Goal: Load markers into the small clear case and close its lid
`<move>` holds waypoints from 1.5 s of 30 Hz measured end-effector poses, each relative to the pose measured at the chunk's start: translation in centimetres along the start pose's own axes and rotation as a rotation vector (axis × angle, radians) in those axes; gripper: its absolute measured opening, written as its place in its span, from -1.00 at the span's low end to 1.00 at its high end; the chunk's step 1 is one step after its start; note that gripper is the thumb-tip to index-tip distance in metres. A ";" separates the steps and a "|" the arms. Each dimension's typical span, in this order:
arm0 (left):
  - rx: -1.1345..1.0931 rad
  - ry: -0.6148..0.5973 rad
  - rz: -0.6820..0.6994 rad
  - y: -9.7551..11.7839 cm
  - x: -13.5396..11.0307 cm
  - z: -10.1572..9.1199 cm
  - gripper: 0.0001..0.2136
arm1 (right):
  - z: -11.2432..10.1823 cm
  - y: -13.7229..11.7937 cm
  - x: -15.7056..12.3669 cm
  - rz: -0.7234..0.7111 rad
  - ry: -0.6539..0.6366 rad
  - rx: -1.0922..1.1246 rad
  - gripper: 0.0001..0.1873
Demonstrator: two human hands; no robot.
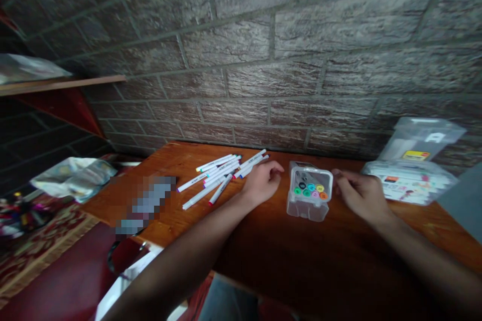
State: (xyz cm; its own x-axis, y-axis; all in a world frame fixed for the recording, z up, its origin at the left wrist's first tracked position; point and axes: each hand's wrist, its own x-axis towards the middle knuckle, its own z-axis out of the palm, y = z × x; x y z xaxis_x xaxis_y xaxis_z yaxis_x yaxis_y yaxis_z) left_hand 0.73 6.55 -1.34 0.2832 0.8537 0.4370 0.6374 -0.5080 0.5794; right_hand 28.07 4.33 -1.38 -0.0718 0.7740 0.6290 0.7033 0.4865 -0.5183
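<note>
A small clear plastic case [308, 210] stands on the wooden table with its mouth facing me. Inside it are several markers [311, 187], showing round, numbered ends in black, green, blue, yellow, pink and orange. My right hand [361, 194] is closed with its fingertips at the case's upper right edge. Left of the case, my left hand [263, 180] hovers with loosely bent fingers, thumb and index a little apart, and nothing visible in it. Several loose white markers [216, 178] with coloured ends lie in a pile just left of that hand.
At the table's [256, 241] right end sit a clear container with printed labels [410, 183] and a taller clear bin [422, 135]. A blurred-out flat object [146, 205] lies at the left edge. A brick wall [244, 80] rises behind; a shelf [64, 85] juts out at left.
</note>
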 end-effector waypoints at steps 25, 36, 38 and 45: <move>0.572 -0.141 -0.328 -5.5 -12.9 -10.5 -0.60 | 0.9 0.5 -0.1 0.093 -0.047 0.175 -0.45; -0.303 -0.045 -0.261 2.4 -9.1 -8.9 -0.69 | 0.4 -0.6 -0.1 0.149 0.013 0.412 -0.61; -0.449 -0.061 -0.198 4.3 -6.7 -7.0 -0.69 | -0.6 -1.6 0.3 0.150 0.032 0.479 -0.62; -0.624 -0.031 0.011 5.6 -0.8 -2.4 -0.69 | -4.3 -5.1 1.6 0.179 -0.033 0.729 -0.60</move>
State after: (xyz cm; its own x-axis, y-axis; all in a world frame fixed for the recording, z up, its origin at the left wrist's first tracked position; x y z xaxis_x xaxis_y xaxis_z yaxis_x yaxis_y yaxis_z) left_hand 2.37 2.77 3.19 0.3141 0.8464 0.4301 0.0983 -0.4796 0.8720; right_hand 27.41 1.30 4.75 -0.0295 0.8725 0.4877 0.0603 0.4886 -0.8704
